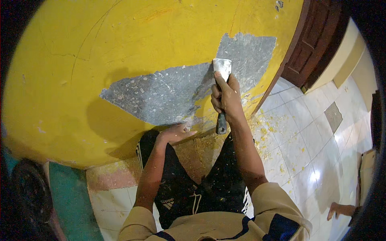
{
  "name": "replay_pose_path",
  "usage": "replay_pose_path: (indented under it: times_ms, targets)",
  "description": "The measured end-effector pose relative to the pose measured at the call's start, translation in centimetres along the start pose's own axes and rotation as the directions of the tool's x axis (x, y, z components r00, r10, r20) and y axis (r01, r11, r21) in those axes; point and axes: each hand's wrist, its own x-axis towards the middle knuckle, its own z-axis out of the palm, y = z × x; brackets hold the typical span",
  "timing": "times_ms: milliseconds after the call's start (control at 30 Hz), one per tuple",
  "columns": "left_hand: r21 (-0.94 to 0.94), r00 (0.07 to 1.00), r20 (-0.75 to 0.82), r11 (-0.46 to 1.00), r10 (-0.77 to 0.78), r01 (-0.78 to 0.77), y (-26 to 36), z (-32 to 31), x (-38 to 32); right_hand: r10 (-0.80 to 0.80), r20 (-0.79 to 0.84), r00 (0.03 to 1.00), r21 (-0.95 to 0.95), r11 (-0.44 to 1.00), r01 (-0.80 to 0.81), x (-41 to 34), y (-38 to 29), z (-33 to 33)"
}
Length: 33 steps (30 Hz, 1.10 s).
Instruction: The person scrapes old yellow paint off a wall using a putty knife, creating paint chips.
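Observation:
My right hand [227, 96] is closed around the dark handle of a putty knife [222, 67], thumb on its metal blade. The whitish blade lies over the upper edge of a bare grey patch [159, 93] in a yellow painted wall [169, 39]. My left hand [176, 134] is low, near the foot of the wall below the patch, fingers apart and holding nothing that I can see; whether its fingertips touch the wall is unclear. The grey patch carries pale specks and scratches, and rises to the right beside the blade.
Yellow paint flakes [265, 131] litter the tiled floor [295, 120] to the right. A brown panelled door [310, 45] stands at the upper right. Another person's bare foot [340, 209] shows at the lower right. A green surface [71, 195] and a dark rounded thing [31, 189] are at the lower left.

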Motion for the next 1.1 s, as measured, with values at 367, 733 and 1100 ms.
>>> replay_pose_path:
  times_ms: [367, 733, 1100]
  targets:
    - [0.073, 0.998, 0.043, 0.997, -0.036, 0.032, 1.6, 0.1, -0.5, -0.357, 0.042, 0.933, 0.124, 0.929, 0.349, 7.8, -9.4, 1.8]
    - [-0.002, 0.999, -0.024, 0.999, -0.04, 0.039, 0.2, -0.3, -0.5, 0.067, -0.067, 0.995, -0.048, 0.996, -0.07, 0.1, -0.7, 0.8]
    - [-0.056, 0.995, 0.062, 0.995, -0.077, 0.08, 0.1, -0.7, -0.1, -0.134, 0.004, 0.991, 0.081, 0.988, 0.133, 3.3, -4.8, 1.6]
